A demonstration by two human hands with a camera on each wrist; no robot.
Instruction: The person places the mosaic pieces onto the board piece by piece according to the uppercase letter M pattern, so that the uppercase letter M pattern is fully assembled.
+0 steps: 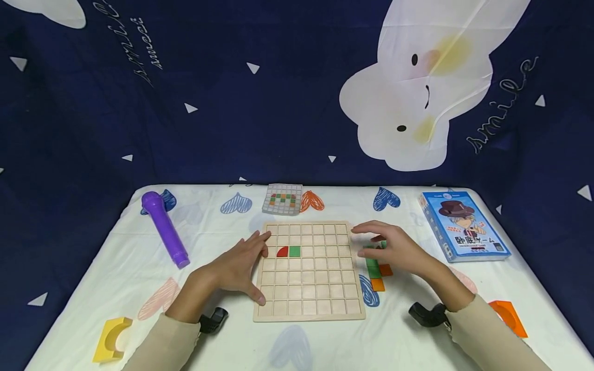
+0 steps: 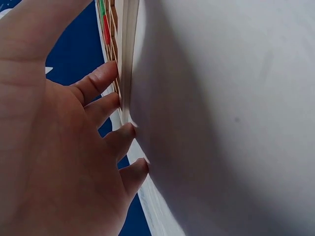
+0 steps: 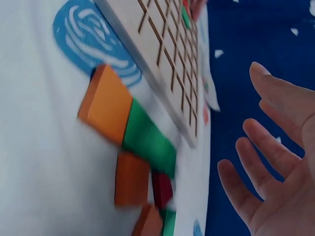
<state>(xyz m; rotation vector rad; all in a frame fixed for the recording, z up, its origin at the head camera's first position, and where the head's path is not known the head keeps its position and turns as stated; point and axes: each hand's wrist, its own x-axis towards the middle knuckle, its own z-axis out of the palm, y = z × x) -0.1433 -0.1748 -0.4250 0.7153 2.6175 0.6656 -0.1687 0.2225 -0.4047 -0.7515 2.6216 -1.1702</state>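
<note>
Two hands flank the grid board (image 1: 308,304). Farthest left lie a yellow block (image 1: 111,340) and a purple mic (image 1: 164,234). Left hand (image 1: 238,265) rests flat, fingers spread, against the board's left edge. On the board sit a red piece (image 1: 282,252) and a green tile (image 1: 294,251). Right hand (image 1: 394,247) hovers open, holding nothing, over the loose tiles (image 1: 377,272) just right of the board. A blue box (image 1: 464,232) lies beyond.

The right hand (image 1: 394,250) hides part of the coloured tiles (image 1: 377,273) beside the board (image 1: 308,314).
</note>
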